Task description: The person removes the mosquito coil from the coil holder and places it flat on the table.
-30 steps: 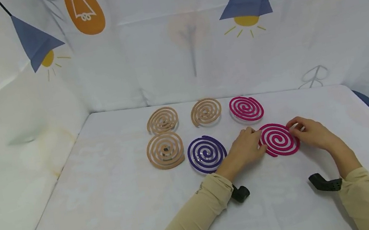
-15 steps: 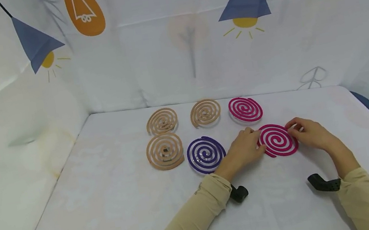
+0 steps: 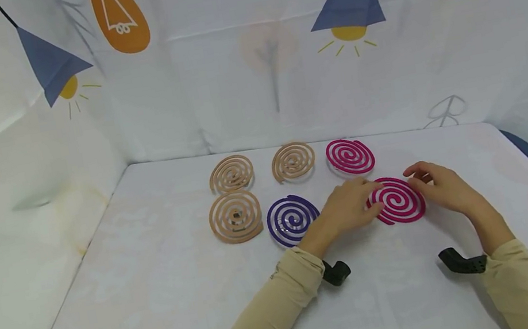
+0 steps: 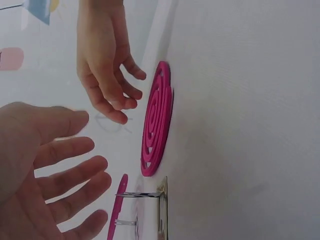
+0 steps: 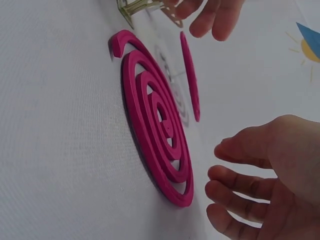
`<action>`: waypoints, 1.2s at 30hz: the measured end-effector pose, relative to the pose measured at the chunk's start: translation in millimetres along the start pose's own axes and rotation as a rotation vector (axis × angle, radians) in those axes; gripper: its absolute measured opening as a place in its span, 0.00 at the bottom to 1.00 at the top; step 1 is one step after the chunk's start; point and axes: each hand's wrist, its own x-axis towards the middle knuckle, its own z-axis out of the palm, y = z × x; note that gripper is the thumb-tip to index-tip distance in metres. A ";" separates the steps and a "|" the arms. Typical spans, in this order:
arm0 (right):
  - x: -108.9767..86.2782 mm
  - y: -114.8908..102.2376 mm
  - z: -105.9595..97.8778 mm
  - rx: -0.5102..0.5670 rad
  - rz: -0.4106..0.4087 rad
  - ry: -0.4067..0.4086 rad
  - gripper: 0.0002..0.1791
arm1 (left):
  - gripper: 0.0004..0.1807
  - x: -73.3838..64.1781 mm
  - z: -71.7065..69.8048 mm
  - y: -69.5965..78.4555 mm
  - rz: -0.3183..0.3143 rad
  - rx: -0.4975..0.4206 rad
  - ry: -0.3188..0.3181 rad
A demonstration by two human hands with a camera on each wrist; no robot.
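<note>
A pink mosquito coil (image 3: 396,199) lies flat on the white table (image 3: 401,293) between my two hands. My left hand (image 3: 347,206) is at its left edge, fingers loosely spread and holding nothing; the left wrist view shows this hand (image 4: 60,175) apart from the coil (image 4: 157,120). On the coil's right side, my right hand (image 3: 443,187) has relaxed, bent fingers, with a gap to the coil (image 5: 155,120) in the right wrist view. Left of my left hand is a dark blue mosquito coil (image 3: 293,220), its near right edge close to my wrist.
Behind stand another pink coil (image 3: 350,156) and two tan coils, one at the middle (image 3: 293,161) and one further left (image 3: 231,173). A third tan coil (image 3: 235,217) is at the front left. Metal stand parts (image 4: 162,205) show near the pink coil. A printed curtain (image 3: 230,88) hangs behind.
Both hands have let go of the pink coil's edges. The left hand's fingers have loosened and it has shifted slightly left; the right fingers have lifted off. The coil stays flat on the table.
</note>
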 end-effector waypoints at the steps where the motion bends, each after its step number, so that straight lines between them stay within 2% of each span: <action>1: -0.1 -1.0 -0.4 0.003 -0.007 0.005 0.17 | 0.23 -0.5 -1.4 0.1 0.005 0.016 0.011; 4: -0.6 -4.5 -1.5 0.007 -0.015 0.013 0.16 | 0.22 -2.5 -4.1 -0.5 0.002 0.047 0.040; 10: -3.1 -10.7 -2.9 0.012 -0.033 0.022 0.16 | 0.21 -9.2 -5.3 -6.4 -0.020 0.037 0.047; 13: -3.1 -13.6 -2.1 0.022 -0.064 0.026 0.16 | 0.21 -13.1 -6.9 -10.8 -0.024 0.031 0.052; 19: -2.5 -22.2 0.6 0.043 -0.136 0.042 0.15 | 0.22 -24.1 -19.9 -15.3 -0.036 0.027 0.049; 24: -2.7 -26.0 3.6 0.036 -0.199 0.072 0.14 | 0.21 -31.2 -25.3 -22.7 -0.039 0.015 0.072; 36: -2.3 -36.0 9.9 0.042 -0.216 0.042 0.15 | 0.20 -38.3 -26.9 -36.0 -0.021 0.023 0.116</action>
